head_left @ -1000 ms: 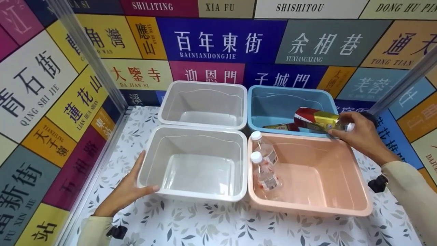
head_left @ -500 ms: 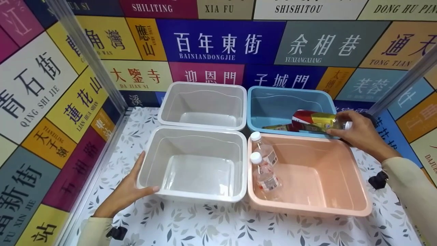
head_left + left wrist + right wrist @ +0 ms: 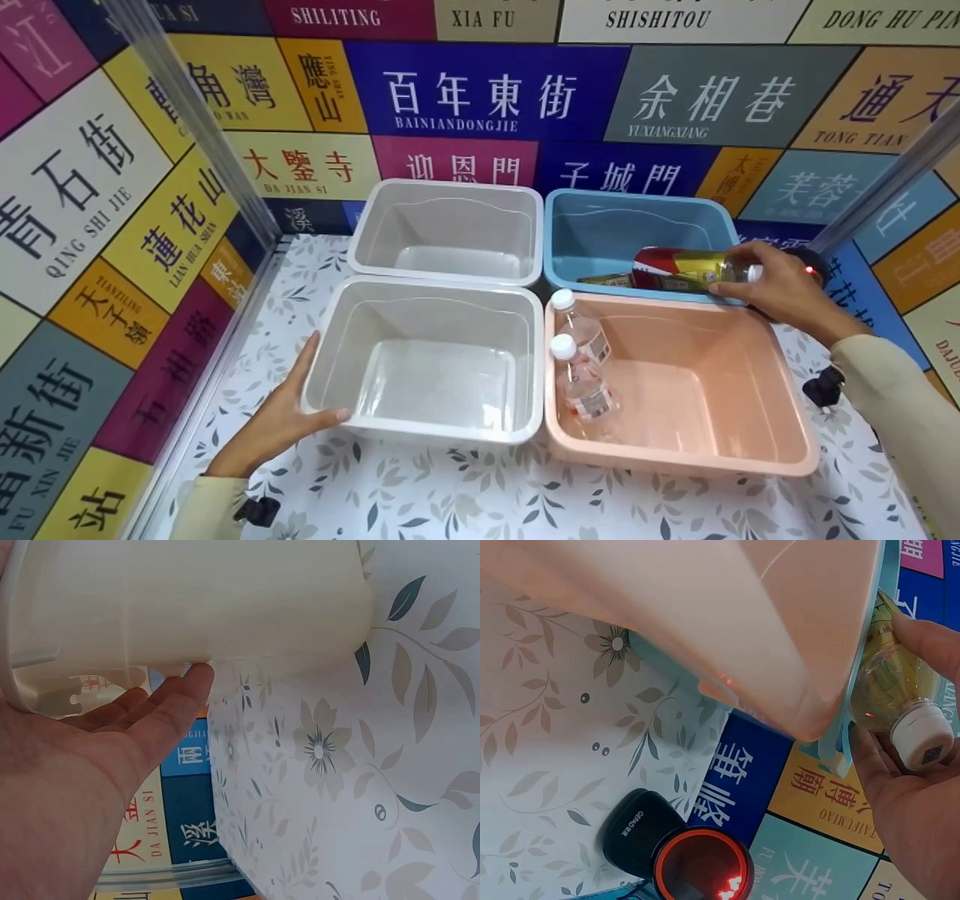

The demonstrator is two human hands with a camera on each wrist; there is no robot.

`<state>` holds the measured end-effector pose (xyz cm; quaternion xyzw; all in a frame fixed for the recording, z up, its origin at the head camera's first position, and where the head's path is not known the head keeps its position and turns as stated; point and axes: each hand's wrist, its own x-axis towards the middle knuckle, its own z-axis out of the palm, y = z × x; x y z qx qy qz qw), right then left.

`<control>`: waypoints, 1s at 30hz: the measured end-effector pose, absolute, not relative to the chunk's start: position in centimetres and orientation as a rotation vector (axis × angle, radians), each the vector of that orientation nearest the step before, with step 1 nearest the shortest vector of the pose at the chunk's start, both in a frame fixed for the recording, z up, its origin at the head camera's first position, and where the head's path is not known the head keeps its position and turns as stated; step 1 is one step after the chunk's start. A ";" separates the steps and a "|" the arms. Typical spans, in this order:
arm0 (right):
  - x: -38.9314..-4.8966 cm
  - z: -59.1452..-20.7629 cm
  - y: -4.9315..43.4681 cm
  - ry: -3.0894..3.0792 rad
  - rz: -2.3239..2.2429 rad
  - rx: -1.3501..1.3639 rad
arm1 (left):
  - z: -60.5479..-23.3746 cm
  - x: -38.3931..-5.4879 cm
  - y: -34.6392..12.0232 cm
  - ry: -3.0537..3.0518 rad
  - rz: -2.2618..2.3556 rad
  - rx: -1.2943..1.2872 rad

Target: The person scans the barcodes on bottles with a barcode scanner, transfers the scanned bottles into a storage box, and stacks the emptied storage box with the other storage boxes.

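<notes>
My right hand grips a drink bottle with a red and yellow label near its white cap. The bottle lies almost level, its base end dipping into the blue bin; the thumb and fingers lie either side of its shoulder in the right wrist view. Beneath it, partly hidden, another labelled item rests in the same bin. My left hand touches the corner of the front white bin, thumb by the front rim and straight fingers along the outer side.
Two clear bottles with white caps lean inside the peach bin, at its left. A second pale bin stands behind the front white one. A black device with a round face sits beyond the right hand. Lettered panels enclose the table.
The right hand and the bottle have moved slightly left and lower into the blue bin, and the bottle has become more level. The left hand stays where it was.
</notes>
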<state>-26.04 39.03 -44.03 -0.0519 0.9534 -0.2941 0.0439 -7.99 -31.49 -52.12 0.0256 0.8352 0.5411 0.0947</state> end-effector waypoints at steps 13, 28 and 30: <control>-27.2 -44.6 38.3 2.863 -0.906 -0.193 | -52.1 -8.0 -31.4 2.480 1.594 0.088; -28.4 -44.9 37.7 2.820 -0.893 -0.212 | -52.2 -8.2 -31.4 2.458 1.624 0.064; -28.5 -44.9 37.7 2.807 -0.892 -0.213 | -52.2 -8.2 -31.4 2.468 1.611 0.065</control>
